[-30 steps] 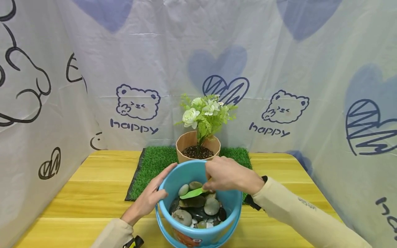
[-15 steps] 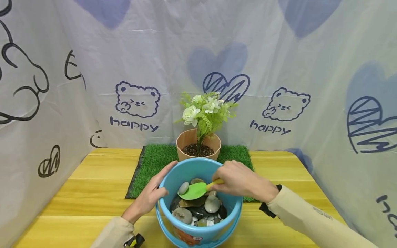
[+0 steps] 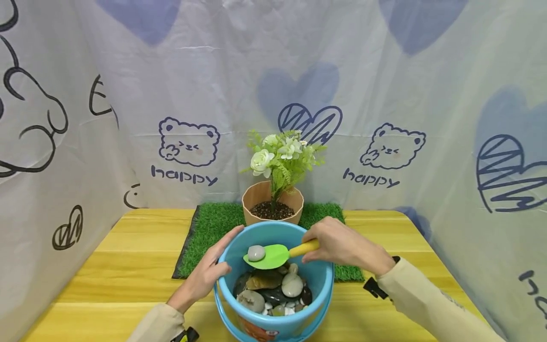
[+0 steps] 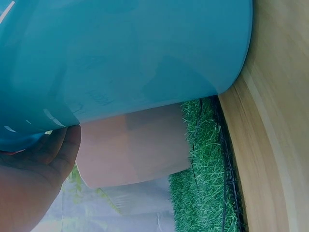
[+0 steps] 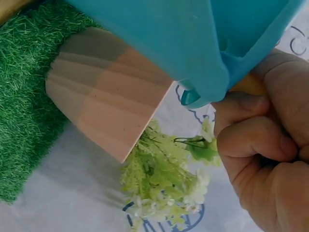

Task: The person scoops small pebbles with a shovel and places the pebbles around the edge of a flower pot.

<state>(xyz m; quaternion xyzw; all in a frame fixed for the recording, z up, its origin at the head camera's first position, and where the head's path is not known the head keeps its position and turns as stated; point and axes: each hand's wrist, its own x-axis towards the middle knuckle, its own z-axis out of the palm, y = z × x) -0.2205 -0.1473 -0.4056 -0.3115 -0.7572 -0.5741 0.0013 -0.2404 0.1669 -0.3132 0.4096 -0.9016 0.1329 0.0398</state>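
Observation:
My right hand [image 3: 342,242] grips the yellow handle of a toy shovel [image 3: 273,256] over the inside of a light blue bucket [image 3: 232,304]. A smooth grey stone [image 3: 256,253] sits on the tip end of its green blade. Below the blade, several stones lie in the bucket, among them a long brown one [image 3: 264,279] and a round grey one [image 3: 292,285]. With fingers stretched out along the outside and thumb at the rim, my left hand [image 3: 205,273] rests on the bucket's left side. The right wrist view shows my curled fingers [image 5: 260,135] beside the bucket's rim.
Behind the bucket stands a tan flower pot [image 3: 256,194] of dark soil with white flowers [image 3: 278,156]. It is on a green turf mat [image 3: 213,218] on a yellow wooden table [image 3: 111,270]. Printed curtains [image 3: 239,95] hang at the back and sides.
The shovel has come up from among the stones, tilted level, with the grey stone now on its blade. My right hand has shifted slightly right; the left hand has stayed put.

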